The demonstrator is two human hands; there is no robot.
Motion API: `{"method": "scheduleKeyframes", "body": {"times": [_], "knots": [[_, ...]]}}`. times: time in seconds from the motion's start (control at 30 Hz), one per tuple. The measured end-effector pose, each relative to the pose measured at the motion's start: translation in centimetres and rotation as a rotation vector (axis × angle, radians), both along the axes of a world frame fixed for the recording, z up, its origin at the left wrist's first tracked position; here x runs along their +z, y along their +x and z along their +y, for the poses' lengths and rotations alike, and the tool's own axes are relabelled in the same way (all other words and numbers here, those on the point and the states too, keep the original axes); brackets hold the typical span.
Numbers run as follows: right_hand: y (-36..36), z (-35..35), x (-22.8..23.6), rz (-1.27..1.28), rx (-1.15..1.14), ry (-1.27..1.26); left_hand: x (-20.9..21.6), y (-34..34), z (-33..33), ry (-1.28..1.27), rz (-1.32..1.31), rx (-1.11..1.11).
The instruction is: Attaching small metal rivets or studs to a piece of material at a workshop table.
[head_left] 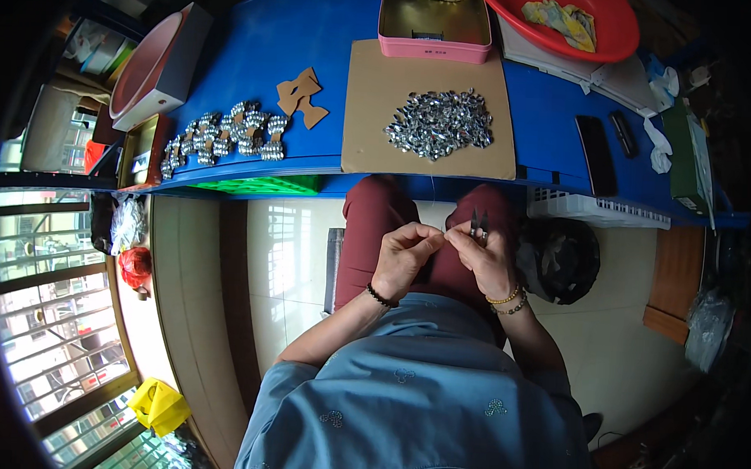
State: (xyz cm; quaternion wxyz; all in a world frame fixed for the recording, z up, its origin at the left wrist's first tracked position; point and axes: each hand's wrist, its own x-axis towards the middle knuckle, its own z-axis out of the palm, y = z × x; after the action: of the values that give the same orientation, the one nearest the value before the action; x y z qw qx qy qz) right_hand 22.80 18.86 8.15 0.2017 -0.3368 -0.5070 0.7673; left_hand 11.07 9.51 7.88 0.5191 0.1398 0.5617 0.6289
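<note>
My left hand (406,259) and my right hand (489,262) meet fingertip to fingertip above my lap, just off the near edge of the table. The left thumb and forefinger are pinched together; whatever lies between them is too small to make out. A small pair of dark thread snips (479,224) sticks out of my right hand, blades pointing toward the table, while its thumb and forefinger pinch too. Beyond the hands, a loose pile of shiny silver beads (440,125) is spread over a sheet of brown cardboard (366,143).
Beaded silver bands on card (245,131) lie at left, beside several cut brown cards (302,95). A pink tin (436,50) and red basin (622,32) stand at the back. A dark phone (595,155) rests at right on the blue table (258,32).
</note>
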Motion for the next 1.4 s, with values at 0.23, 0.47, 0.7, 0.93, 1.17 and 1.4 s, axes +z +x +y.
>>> {"method": "scheduleKeyframes", "body": {"times": [0.23,0.47,0.7,0.93,1.17,1.4], "knots": [[-0.1,0.5,0.9,-0.054,0.114,0.001,-1.8,0.1,-0.2,0.088,0.138,-0.050],[-0.2,0.4,0.3,-0.078,0.128,0.044,-2.5,0.2,-0.2,0.134,0.257,-0.064],[-0.2,0.4,-0.2,-0.065,0.124,0.060,-2.7,0.3,-0.2,0.150,0.266,-0.082],[-0.1,0.4,0.1,-0.092,0.104,0.054,-2.6,0.2,-0.1,0.154,0.278,-0.089],[0.0,0.3,-0.1,-0.075,0.111,0.077,-2.8,0.2,-0.2,0.143,0.307,-0.103],[-0.1,0.2,-0.4,-0.066,0.096,0.112,-2.6,0.3,-0.2,0.150,0.347,-0.107]]}}
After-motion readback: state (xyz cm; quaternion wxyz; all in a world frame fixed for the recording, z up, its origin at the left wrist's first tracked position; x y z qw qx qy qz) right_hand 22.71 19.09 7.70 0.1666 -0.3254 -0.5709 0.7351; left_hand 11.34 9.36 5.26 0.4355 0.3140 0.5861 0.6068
